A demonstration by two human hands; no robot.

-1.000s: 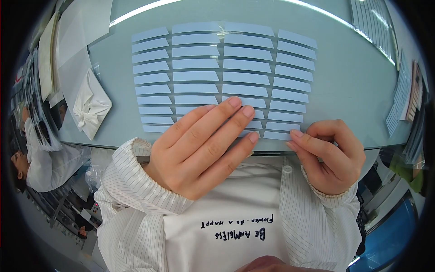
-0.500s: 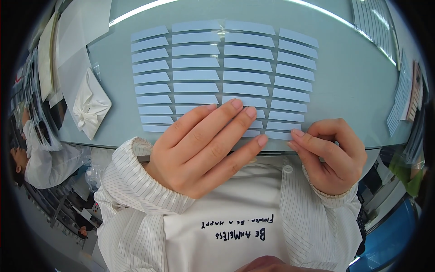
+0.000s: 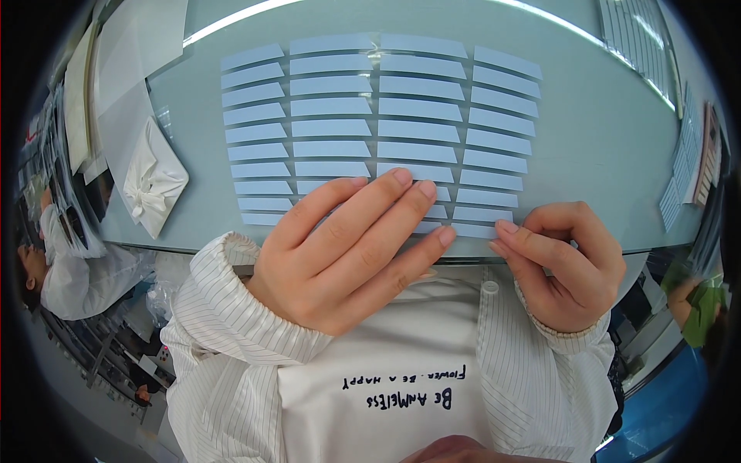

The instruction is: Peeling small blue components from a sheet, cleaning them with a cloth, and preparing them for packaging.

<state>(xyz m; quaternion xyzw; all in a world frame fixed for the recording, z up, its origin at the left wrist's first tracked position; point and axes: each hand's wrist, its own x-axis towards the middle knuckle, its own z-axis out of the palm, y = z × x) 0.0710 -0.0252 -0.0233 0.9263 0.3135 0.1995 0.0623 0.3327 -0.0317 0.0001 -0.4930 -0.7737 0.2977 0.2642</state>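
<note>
Pale-blue strips [image 3: 420, 109], many slant-ended, form four columns; left grip [image 3: 333, 255] spread flat, right grip [image 3: 570, 266] narrow.

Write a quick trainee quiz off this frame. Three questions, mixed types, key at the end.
1. Multiple choice: how many columns do the pale blue strips form?
A) two
B) four
C) six

2. True or false: the left hand hides part of some strips from the camera.

3. Short answer: where are the fingertips of the right hand?

Key:
1. B
2. True
3. At the right-hand end of the strip nearest the person in the rightmost column
</note>
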